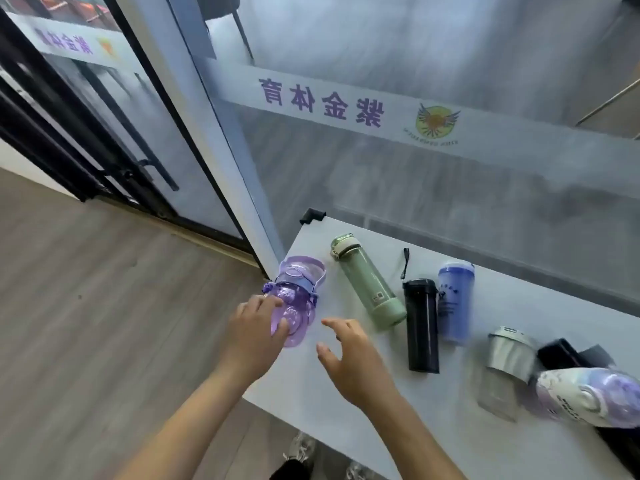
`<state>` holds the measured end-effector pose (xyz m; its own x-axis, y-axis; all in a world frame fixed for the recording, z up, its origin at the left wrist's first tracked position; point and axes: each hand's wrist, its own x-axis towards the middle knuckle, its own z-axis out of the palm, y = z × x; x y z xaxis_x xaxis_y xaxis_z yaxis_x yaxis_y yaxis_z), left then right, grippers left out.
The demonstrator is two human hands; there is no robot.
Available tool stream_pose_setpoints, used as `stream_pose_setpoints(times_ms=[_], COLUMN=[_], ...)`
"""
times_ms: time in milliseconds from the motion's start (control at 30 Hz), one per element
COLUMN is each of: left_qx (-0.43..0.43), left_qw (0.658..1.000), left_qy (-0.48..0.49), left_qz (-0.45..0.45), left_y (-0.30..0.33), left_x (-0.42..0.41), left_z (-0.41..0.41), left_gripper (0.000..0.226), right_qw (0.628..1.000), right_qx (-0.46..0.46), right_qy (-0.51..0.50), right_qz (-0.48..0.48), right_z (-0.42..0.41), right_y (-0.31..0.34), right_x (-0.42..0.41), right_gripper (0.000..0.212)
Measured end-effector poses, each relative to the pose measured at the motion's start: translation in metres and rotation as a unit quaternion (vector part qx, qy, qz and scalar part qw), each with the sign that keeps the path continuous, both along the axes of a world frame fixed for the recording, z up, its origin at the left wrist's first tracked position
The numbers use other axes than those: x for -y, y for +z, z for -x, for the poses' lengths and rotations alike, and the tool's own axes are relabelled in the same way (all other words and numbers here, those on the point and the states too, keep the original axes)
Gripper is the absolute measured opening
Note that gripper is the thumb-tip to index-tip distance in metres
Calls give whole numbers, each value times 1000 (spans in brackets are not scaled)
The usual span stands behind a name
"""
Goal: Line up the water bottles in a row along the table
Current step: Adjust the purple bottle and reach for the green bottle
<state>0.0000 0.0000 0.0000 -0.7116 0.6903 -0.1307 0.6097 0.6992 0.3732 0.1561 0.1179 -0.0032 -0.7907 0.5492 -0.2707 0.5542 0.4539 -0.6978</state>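
My left hand (258, 332) was wrapped around the lower body of the purple translucent bottle (298, 299), fingers on its far side, thumb across the near side. That bottle stood at the table's (346, 427) left edge, lid toward the glass wall. My right hand (349, 358) hovered just beside it, fingers spread, holding nothing, not touching any bottle.

To the right: green bottle (369, 282), pale cap at the far end, leaning leftward in the wide-angle view. Next, black flask (421, 323), a black strap (405, 263) lying on the table beyond it. Blue tumbler (454, 301) just beside the flask, possibly touching; could not tell. Further right and nearer to me, a clear bottle with silver lid (507, 365), blurred. At the frame's right edge, a white-and-purple patterned bottle (588, 396), with a black object (568, 353) behind it.

Five bottles ran roughly left to right, unevenly spaced.
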Motion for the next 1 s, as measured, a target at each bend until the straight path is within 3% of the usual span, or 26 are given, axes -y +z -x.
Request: stream_pose_setpoints(times_ms=[233, 400, 467, 667, 767, 867, 1000], left_qx=[36, 162, 175, 214, 276, 358, 379], left_qw=[998, 982, 979, 964, 948, 920, 907], left_qy=[10, 37, 34, 106, 138, 162, 159], left_qz=[60, 92, 101, 118, 74, 7, -89], left_y=[-33, -60, -65, -81, -85, -84, -83], left_x=[-30, -45, -46, -43, -38, -31, -20], left_z=[48, 78, 85, 99, 101, 97, 87], left_gripper=[44, 48, 47, 55, 47, 40, 55], right_qw=[981, 955, 948, 912, 893, 899, 914], right_qx=[37, 82, 86, 54, 14, -9, -27], right_qy=[-100, -164, -181, -200, -226, -250, -220], right_qz=[162, 233, 249, 353, 388, 360, 340], right_z=[71, 101, 109, 128, 135, 136, 125], right_y=[-37, -73, -85, -100, -101, -103, -97], right_x=[-21, -40, -44, -30, -18, -16, -21], right_gripper=[48, 68, 70, 39, 37, 44, 47])
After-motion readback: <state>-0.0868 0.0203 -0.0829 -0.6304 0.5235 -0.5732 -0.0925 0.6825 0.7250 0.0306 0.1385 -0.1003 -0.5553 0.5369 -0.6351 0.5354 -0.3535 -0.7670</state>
